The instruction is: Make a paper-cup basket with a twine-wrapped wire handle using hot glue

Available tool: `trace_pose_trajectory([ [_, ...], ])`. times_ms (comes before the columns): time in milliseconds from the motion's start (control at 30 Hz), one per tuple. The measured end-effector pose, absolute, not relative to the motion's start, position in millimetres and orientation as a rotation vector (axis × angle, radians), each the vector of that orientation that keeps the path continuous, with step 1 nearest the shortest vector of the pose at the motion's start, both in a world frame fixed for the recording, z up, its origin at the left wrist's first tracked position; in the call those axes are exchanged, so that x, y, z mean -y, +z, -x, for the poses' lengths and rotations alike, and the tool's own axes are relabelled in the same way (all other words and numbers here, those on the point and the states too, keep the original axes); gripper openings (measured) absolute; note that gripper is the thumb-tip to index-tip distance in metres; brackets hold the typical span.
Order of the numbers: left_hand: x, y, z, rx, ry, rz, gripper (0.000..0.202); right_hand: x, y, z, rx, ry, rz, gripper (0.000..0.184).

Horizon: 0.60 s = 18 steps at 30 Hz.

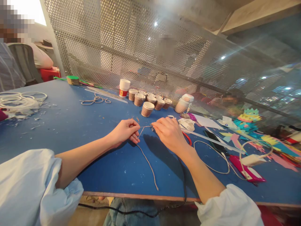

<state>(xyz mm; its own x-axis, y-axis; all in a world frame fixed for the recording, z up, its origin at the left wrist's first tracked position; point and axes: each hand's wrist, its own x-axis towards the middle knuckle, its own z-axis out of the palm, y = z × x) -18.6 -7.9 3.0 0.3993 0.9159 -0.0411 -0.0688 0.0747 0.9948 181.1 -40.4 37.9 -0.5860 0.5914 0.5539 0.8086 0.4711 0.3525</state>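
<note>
A thin beige cord (149, 163) runs between my two hands above the blue table. My left hand (127, 130) pinches it between thumb and fingers, and a loose tail hangs from there down onto the tabletop toward the front edge. My right hand (168, 133) is closed on the other part of the cord, its fingertips pinched together. The short stretch between the hands looks taut. Just beyond my hands stands a small brown-wrapped cup (148, 109), with several similar cups (151, 99) behind it.
A stack of paper cups (124, 88) and a lidded jar (184, 103) stand along the perforated metal screen (94, 47). Coiled white cord (21, 99) lies at left. A phone (215, 142), a magenta packet (249, 169) and coloured paper scraps (236, 141) lie at right. A person sits at far left.
</note>
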Motion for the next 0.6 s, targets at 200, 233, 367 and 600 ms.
trace_pose_trajectory([
  [200,8.6,3.4,17.7,-0.874,0.901,-1.256,0.012,40.1,35.7,-182.5,2.327,-0.811,1.131,0.018],
  [233,8.7,2.9,17.8,-0.874,0.900,-1.258,0.012,40.0,35.2,-182.6,2.323,-0.801,1.126,0.017],
  [367,8.7,1.9,18.0,-0.870,0.892,-1.271,0.012,40.9,35.0,-182.5,2.349,-0.776,1.151,0.016],
  [600,9.6,4.5,17.3,-0.877,0.875,-1.273,0.012,41.7,36.5,-182.9,2.376,-0.825,1.126,0.018],
])
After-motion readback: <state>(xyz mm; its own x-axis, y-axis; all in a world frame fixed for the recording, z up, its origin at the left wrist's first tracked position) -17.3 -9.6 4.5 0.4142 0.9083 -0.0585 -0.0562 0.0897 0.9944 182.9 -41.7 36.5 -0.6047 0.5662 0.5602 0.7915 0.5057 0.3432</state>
